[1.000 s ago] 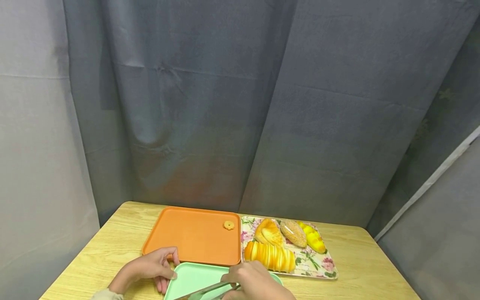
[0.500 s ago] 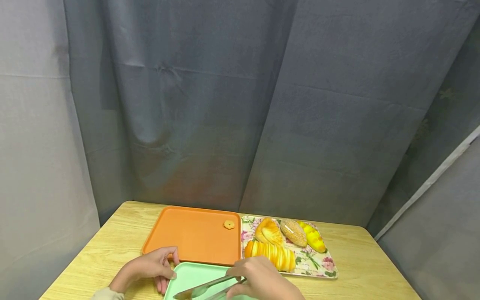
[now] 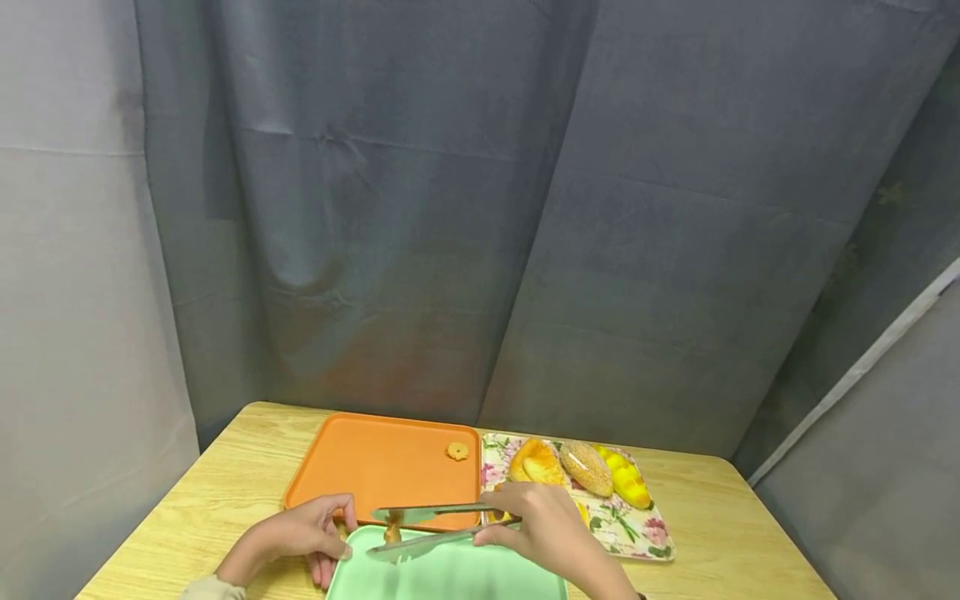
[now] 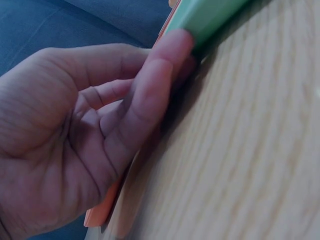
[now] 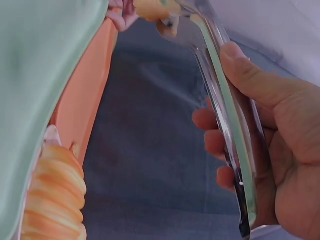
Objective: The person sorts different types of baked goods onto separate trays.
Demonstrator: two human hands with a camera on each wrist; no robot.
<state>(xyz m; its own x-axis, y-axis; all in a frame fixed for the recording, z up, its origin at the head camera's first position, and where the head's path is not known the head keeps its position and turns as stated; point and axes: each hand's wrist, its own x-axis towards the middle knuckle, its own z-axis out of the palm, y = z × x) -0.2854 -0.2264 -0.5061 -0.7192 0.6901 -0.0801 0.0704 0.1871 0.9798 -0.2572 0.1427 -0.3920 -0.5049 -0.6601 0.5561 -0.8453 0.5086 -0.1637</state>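
My right hand [image 3: 543, 533] grips a pair of metal tongs [image 5: 220, 80], pointing left above the green tray [image 3: 457, 575]. Between the tong tips is a small golden-brown cookie [image 3: 392, 530], seen closer in the right wrist view at the top. My left hand [image 3: 303, 535] pinches the far left corner of the green tray; in the left wrist view its thumb and fingertips meet at the tray's edge. Beyond lies an orange tray [image 3: 390, 471] with one flower-shaped cookie [image 3: 457, 451] near its right end.
A floral tray [image 3: 626, 542] at the right carries a round pastry [image 3: 538, 462], a seeded roll [image 3: 587, 468], a yellow braided bread [image 3: 628, 479] and a ridged loaf [image 5: 55, 195], mostly behind my right hand in the head view. Grey curtains [image 3: 420, 208] enclose the wooden table [image 3: 735, 525].
My right hand has raised the tongs and moved them forward and to the right, the cookie in their tips now showing near the orange tray's front edge. The left hand has stayed put.
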